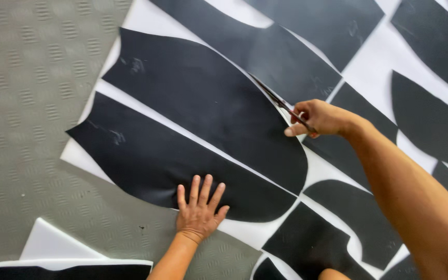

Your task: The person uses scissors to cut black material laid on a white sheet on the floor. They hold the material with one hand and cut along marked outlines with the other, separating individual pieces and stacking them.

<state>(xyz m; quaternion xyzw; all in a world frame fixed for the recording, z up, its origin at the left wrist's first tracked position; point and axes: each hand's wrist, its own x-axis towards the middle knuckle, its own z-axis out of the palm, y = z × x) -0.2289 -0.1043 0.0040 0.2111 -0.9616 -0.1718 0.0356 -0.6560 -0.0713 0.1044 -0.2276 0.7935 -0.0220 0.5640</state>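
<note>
- While the far-left of the scene is just grey embossed tread-pattern floor, a small white sheet offcut lies near-left, with a black-and-white strip along the near edge.
- Large white sheet printed with black curved pattern shapes spreads from centre to right, flat on the floor.
- Lower long black leaf-shaped panel: left hand lies palm-down on its near edge, fingers spread and flat, gripping nothing.
- Upper broad black leaf-shaped panel sits just beyond it, with a thin white gap between the two.
- Dark slim-bladed scissors: blades point far-left along the upper panel's right curved edge, tip touching the sheet.
- Right hand is curled tight round the scissor handles, thumb sticking out toward the left; forearm runs off near-right.
- More black shapes right of the hand, separated by white strips.
</note>
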